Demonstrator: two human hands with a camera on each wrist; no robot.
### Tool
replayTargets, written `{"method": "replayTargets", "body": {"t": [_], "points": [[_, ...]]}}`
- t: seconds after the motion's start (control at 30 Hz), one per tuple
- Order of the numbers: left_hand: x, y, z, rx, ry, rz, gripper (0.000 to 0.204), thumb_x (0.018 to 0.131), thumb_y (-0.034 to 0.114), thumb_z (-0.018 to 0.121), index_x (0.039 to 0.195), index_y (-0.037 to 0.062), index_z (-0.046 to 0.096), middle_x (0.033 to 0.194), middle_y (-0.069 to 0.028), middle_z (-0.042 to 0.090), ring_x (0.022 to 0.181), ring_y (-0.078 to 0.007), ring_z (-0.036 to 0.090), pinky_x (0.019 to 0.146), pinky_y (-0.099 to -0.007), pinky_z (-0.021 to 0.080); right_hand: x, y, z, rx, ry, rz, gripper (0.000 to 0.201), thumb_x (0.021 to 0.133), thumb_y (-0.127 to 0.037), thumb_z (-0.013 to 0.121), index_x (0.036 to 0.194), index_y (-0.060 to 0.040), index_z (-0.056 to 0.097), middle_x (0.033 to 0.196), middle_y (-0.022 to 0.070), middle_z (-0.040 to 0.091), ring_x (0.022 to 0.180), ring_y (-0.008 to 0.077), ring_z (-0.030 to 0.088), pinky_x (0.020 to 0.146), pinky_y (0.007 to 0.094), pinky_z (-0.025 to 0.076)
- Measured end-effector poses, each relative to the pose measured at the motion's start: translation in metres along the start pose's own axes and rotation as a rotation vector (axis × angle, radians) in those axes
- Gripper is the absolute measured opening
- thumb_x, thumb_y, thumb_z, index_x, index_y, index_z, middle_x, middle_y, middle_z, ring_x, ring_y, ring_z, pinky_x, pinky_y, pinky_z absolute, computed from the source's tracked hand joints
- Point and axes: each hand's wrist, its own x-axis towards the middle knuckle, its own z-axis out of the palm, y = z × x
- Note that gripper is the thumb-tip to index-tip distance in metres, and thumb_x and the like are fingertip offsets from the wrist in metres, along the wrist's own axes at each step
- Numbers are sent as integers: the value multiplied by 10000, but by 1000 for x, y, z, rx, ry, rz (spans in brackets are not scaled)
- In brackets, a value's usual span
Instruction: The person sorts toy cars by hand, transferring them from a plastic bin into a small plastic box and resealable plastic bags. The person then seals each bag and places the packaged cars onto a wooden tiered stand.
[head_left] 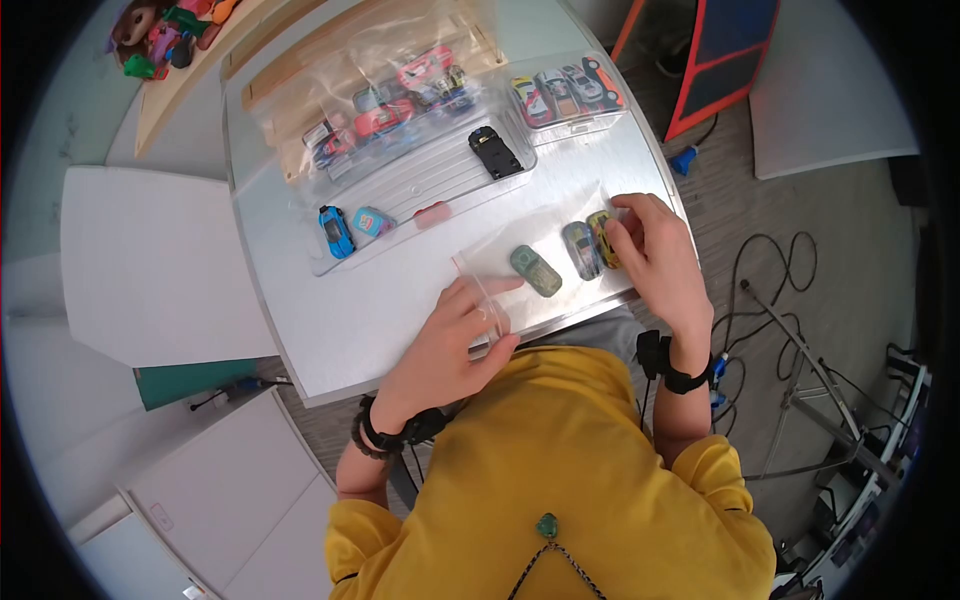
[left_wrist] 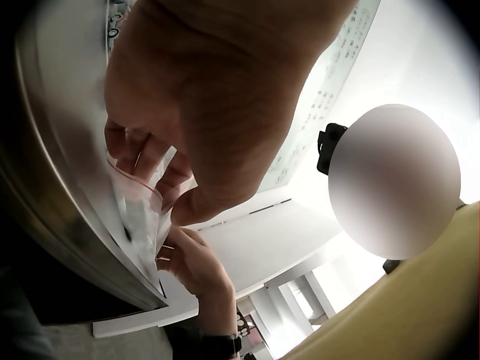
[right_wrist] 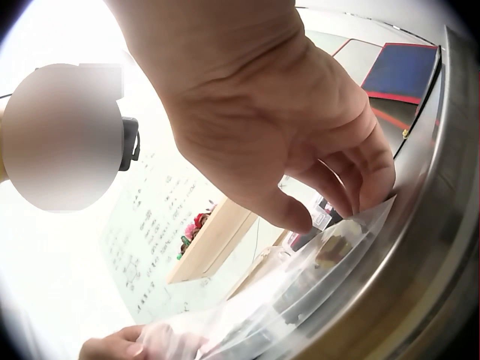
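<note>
A clear zip bag (head_left: 505,235) with a red line along its mouth lies near the table's front edge. Inside it are a green toy car (head_left: 536,271), a dark toy car (head_left: 580,251) and a yellow toy car (head_left: 603,240). My left hand (head_left: 455,335) holds the bag's mouth end, index finger stretched under the film and thumb toward the near edge. At the other end my right hand (head_left: 660,255) grips the bag's corner by the yellow car, fingers curved and thumb over the car. In the right wrist view, the right hand's fingertips (right_wrist: 364,202) meet the film.
Behind the bag, a clear tray (head_left: 415,190) holds a black toy car (head_left: 495,152), a blue toy car (head_left: 337,232) and a small blue-and-pink toy (head_left: 374,222). A red piece (head_left: 432,214) lies close by. A clear box (head_left: 570,122) and a large bag (head_left: 340,95) hold more toy cars.
</note>
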Motion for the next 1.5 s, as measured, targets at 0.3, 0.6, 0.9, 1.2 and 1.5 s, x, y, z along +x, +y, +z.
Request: {"method": "replayTargets", "body": {"t": [0.3, 0.6, 0.9, 1.2, 1.5], "points": [[3, 12, 1, -220, -84, -145, 291, 965, 65, 693, 1251, 32, 651, 1526, -160, 626, 1289, -370, 625, 1086, -416, 504, 5, -1, 6, -27, 4, -25, 310, 985, -136, 714, 1182, 103, 701, 946, 249, 709, 792, 375, 717, 746, 455, 558], [4, -5, 5, -670, -177, -231, 437, 1058, 117, 630, 1485, 34, 580, 1656, -140, 516, 1458, -264, 560, 1159, -438, 463, 7, -1, 6, -56, 22, -14, 283, 974, -126, 715, 1168, 80, 714, 913, 245, 709, 776, 370, 719, 745, 452, 563], [9, -1, 14, -812, -150, -363, 248, 1167, 168, 494, 1359, 39, 583, 1631, -176, 527, 1512, -266, 510, 1235, -433, 401, 10, -4, 9, -62, 31, -21, 241, 985, -111, 700, 1141, 73, 710, 847, 224, 707, 735, 364, 710, 715, 449, 556], [8, -4, 16, -908, -132, -424, 352, 1210, 247, 413, 1395, -1, 582, 1627, -163, 535, 1488, -247, 531, 1200, -376, 422, 14, -1, 5, 23, -24, 55, 233, 991, -103, 686, 1169, 48, 696, 792, 191, 682, 693, 305, 682, 671, 426, 522], [5, -8, 16, -1019, -137, -361, 242, 1207, 238, 406, 1254, 63, 566, 1683, -211, 464, 1550, -318, 467, 1257, -455, 364, -23, -59, -26, 108, 138, -485, 220, 905, -69, 744, 1122, -84, 778, 745, 33, 561, 598, 135, 492, 567, 328, 407]]}}
